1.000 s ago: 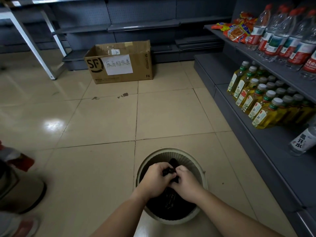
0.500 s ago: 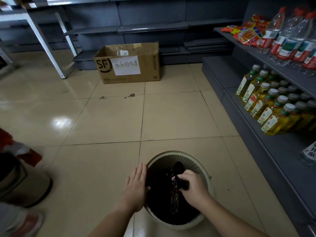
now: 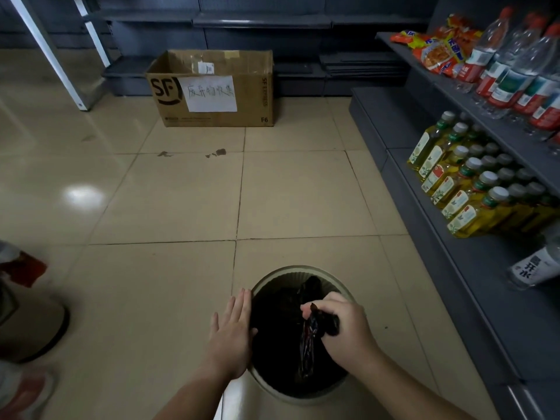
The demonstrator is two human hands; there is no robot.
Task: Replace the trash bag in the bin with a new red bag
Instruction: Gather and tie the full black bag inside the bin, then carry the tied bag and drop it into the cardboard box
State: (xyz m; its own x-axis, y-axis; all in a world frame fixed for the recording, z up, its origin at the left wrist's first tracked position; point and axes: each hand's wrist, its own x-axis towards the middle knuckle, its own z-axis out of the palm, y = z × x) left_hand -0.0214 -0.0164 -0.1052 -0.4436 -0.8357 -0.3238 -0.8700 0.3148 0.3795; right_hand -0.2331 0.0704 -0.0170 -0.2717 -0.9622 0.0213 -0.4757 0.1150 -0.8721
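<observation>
A round pale bin [image 3: 291, 272] stands on the tiled floor at the bottom middle. Inside it lies a black trash bag [image 3: 278, 338], its top gathered into a twisted neck. My right hand [image 3: 345, 331] is shut on that neck above the bin's middle. My left hand [image 3: 231, 334] rests flat on the bin's left rim, fingers spread, holding nothing. No red bag lies near the bin.
An open cardboard box [image 3: 212, 89] with a paper note stands on the floor ahead. Grey shelves [image 3: 472, 268] with drink bottles [image 3: 463, 183] run along the right. A second bin [image 3: 27, 325] with something red stands at the left edge.
Both hands were bunched on the bag's top a second ago. My left hand let go and moved to the bin's left rim; my right hand keeps the gathered neck.
</observation>
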